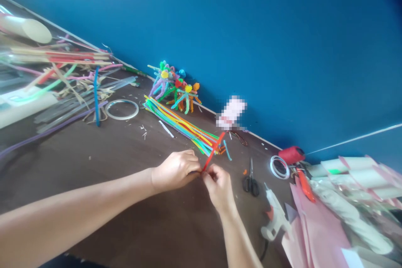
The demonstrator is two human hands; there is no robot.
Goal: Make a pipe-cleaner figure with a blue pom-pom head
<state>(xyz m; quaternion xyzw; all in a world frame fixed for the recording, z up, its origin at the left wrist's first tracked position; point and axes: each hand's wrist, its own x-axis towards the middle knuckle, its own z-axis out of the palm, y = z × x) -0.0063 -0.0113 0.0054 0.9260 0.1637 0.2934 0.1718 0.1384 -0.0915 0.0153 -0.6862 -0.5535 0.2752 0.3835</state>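
Observation:
A red pipe cleaner (214, 150) rises at a slant from between my two hands. My left hand (180, 168) is closed, its fingertips pinching the pipe cleaner's lower end. Right beside it, my right hand (219, 184) pinches the same end between thumb and forefinger. Both hands are over the dark table (157, 222). Just beyond them lies a bundle of multicoloured pipe cleaners (180, 123), and behind that stand several small pipe cleaner figures (176, 88) against the blue wall.
Black scissors (250, 184) and a white glue gun (276, 213) lie to the right, near pink paper sheets (320, 226) and a red spool (291, 155). At left are a roll of tape (137, 109) and a heap of sticks (63, 56). A pixelated pale object (231, 113) is near the wall.

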